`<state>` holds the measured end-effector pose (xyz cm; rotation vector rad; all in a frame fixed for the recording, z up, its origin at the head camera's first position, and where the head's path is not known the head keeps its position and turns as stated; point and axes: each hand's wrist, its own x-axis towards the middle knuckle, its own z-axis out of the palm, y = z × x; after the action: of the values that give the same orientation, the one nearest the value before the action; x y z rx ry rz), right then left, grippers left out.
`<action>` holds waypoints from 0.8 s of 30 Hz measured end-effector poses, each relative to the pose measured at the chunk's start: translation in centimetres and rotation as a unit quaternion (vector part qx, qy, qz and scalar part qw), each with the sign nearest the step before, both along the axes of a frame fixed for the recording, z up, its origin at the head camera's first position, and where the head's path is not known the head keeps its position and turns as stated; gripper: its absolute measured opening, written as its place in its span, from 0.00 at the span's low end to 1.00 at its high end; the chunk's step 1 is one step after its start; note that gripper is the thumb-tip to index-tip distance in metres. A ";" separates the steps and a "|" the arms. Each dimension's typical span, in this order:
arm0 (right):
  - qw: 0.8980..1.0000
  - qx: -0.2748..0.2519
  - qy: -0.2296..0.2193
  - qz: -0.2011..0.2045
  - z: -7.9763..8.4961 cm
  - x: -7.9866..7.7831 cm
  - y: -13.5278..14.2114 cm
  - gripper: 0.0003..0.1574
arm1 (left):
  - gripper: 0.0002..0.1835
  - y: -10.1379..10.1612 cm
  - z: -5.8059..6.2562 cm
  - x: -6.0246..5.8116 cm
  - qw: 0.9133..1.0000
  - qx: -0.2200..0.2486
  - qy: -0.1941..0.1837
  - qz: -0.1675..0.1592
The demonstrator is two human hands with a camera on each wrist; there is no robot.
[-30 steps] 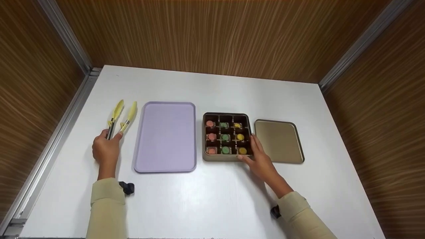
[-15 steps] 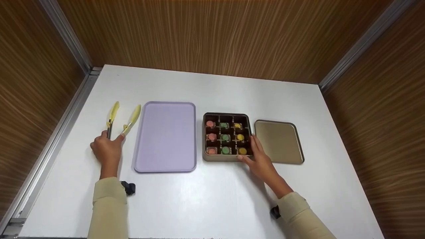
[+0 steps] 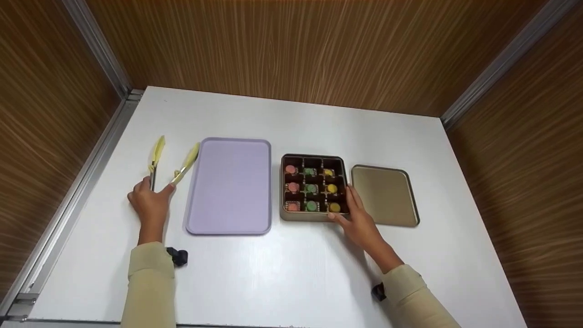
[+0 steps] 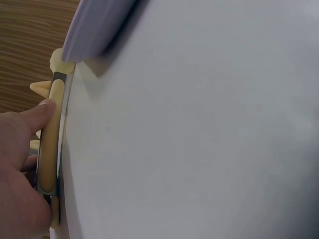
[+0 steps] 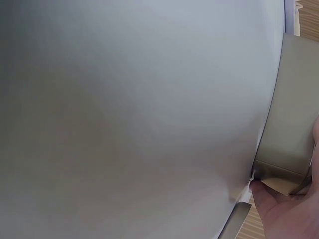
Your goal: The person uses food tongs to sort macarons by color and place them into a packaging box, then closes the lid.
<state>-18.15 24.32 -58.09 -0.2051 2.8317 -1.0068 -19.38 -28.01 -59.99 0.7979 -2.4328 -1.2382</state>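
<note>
My left hand [image 3: 150,200] grips a pair of yellow-tipped tongs [image 3: 159,148] by the handles, thumb on one arm and fingers on the other. The tongs' arms are spread wide; the right tip overlaps the lilac tray's left edge in the head view. In the left wrist view, the thumb presses a yellow handle inlay [image 4: 50,134]. My right hand [image 3: 363,226] holds the near right corner of a bronze tin box [image 3: 305,217], thumb on the front, fingers along the right side. Inside its dark divider sit small round pink, green and yellow pieces [image 3: 311,188], one per compartment.
Between tongs and tin lies the lilac tray [image 3: 232,187], bare inside. The bronze lid [image 3: 385,196] lies to the right of the tin, close behind my right hand. Wood-grain walls [image 3: 291,50] bound the white table [image 3: 255,282] at the back and sides.
The tongs' arms have spread wider apart, the right one shifting toward the tray. My right hand keeps its hold on the tin, which stays in place; the head view has shifted slightly.
</note>
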 end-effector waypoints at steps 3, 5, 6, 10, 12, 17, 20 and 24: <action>1.000 0.001 0.001 0.000 -0.1 0.0 0.0 0.68 | 0.41 -0.1 0.0 -0.1 1.000 0.005 0.007 -0.003; 1.000 0.000 0.002 0.000 -0.1 0.0 0.0 0.67 | 0.41 -0.2 0.0 0.0 1.000 0.008 0.011 -0.005; 1.000 -0.001 0.002 0.000 -0.1 0.0 0.0 0.67 | 0.41 -0.2 0.1 0.0 1.000 0.009 0.013 -0.005; 1.000 -0.007 0.005 0.002 -0.2 0.0 0.0 0.67 | 0.41 -0.3 0.5 0.2 1.000 0.007 0.009 0.004; 1.000 -0.013 0.008 0.003 -0.2 0.0 -0.1 0.67 | 0.41 -0.2 0.9 0.3 1.000 -0.002 0.004 0.013; 1.000 -0.027 0.007 0.003 -0.2 -0.1 0.0 0.65 | 0.42 1.4 2.5 1.0 0.999 -0.016 0.011 0.031; 1.000 -0.027 0.007 -0.005 0.1 -0.2 0.4 0.62 | 0.42 3.8 3.6 1.5 0.999 -0.003 0.041 0.031; 0.999 -0.043 0.005 -0.030 0.8 -0.6 1.4 0.58 | 0.40 8.4 4.5 2.6 0.996 0.037 0.083 0.004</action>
<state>-18.76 25.75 -57.29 -0.1339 2.8214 -1.1457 -16.81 -19.60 -55.52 0.6932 -2.2610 -1.3414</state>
